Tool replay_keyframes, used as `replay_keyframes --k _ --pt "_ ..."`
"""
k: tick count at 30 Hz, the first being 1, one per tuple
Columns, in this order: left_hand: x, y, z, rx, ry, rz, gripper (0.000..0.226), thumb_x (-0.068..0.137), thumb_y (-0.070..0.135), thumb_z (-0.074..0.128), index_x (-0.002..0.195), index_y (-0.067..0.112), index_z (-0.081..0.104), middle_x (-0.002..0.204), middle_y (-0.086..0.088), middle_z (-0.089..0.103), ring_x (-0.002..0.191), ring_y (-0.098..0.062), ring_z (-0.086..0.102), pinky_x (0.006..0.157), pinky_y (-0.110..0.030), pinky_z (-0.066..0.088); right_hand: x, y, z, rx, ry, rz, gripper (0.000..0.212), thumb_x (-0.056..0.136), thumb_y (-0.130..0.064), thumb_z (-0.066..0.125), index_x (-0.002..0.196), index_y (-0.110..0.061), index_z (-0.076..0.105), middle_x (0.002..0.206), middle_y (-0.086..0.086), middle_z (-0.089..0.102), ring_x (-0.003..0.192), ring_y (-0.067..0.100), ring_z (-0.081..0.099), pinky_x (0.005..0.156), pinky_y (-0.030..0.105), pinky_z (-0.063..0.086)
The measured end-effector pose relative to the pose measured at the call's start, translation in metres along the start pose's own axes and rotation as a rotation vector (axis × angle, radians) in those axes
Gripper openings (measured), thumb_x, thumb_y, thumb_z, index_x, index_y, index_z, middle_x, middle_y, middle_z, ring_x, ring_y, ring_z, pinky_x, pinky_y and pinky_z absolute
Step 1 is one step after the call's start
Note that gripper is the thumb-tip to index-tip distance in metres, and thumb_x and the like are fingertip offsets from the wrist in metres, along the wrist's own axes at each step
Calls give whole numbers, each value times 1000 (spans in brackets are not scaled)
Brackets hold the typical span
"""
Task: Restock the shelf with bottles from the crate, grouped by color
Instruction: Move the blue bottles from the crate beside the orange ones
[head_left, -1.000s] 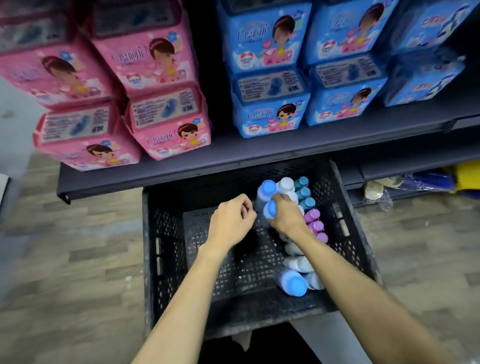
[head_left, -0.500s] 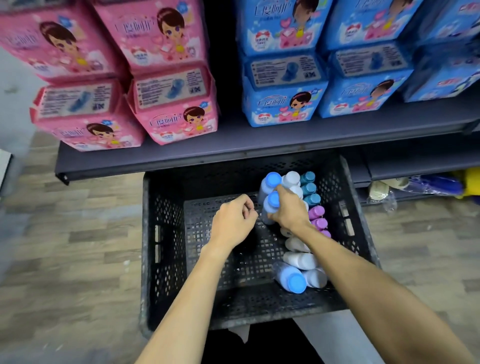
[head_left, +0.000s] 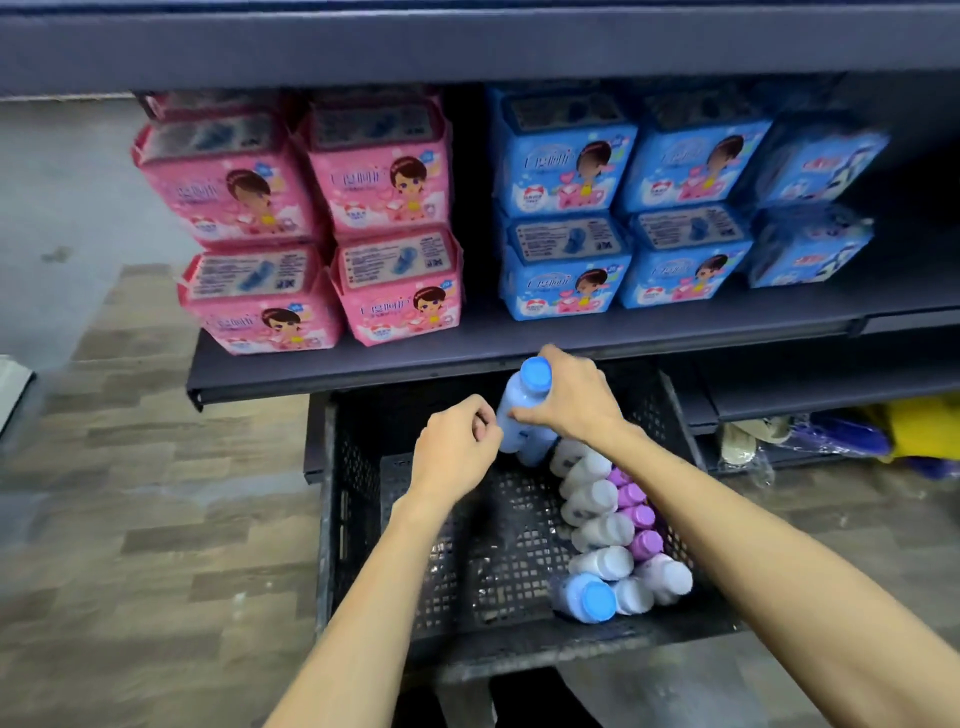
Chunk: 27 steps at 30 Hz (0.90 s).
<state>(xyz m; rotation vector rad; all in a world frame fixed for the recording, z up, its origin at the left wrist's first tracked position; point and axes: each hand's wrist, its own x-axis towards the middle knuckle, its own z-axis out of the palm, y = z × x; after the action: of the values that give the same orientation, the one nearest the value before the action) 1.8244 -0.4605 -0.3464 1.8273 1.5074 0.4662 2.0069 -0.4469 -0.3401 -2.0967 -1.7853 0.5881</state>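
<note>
Up came the right hand (head_left: 571, 400) since the frame before, and the blue-capped bottle (head_left: 522, 402) came up with it, out of the bunch in the crate. The bottle was now just below the front edge of the shelf (head_left: 363, 366), above the far end of the black crate (head_left: 350, 519). The right hand's fingers were wrapped around the bottle's top part, and the thumb pressed on its side. A bit more pale blue showed under that hand; it could not be told if that was a second bottle.

The left hand (head_left: 457, 452) was close beside the bottle with its fingers curled in tight. Nothing could be seen inside it.

More bottles lay along the right side of the crate. A row of white ones (head_left: 592, 501) sat next to a row with purple caps (head_left: 641, 519). One more bottle with a blue cap (head_left: 587, 600) lay on its side at the near end.

On the shelf, pink packs (head_left: 311, 223) were stacked on the left and blue packs (head_left: 623, 208) on the right. The crate stood on a wooden floor (head_left: 130, 519).
</note>
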Motion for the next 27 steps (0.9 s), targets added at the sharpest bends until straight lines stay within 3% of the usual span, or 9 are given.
replay_keyframes --k 17,23,27 --pt "-13 34 -115 -44 235 207 3 84 25 56 81 25 57 71 9 61 70 -14 57 64 -34 46 -18 -133 -116 -41 247 -202 58 58 -60 81 75 -22 42 73 -5 54 71 22 49 60 35 33" --pt "-9 67 -163 -118 358 342 5 82 26 57 77 26 56 66 11 62 65 -11 59 65 -36 52 -38 -182 -176 75 408 -237 54 59 -56 82 73 -17 48 67 -6 53 65 16 46 55 32 34" --pt "-6 98 -204 -60 472 451 7 82 33 55 79 27 57 67 12 64 66 -11 61 66 -35 52 -48 -211 -217 139 462 -263 49 57 -56 82 75 -17 60 71 -3 64 66 16 56 57 34 47"
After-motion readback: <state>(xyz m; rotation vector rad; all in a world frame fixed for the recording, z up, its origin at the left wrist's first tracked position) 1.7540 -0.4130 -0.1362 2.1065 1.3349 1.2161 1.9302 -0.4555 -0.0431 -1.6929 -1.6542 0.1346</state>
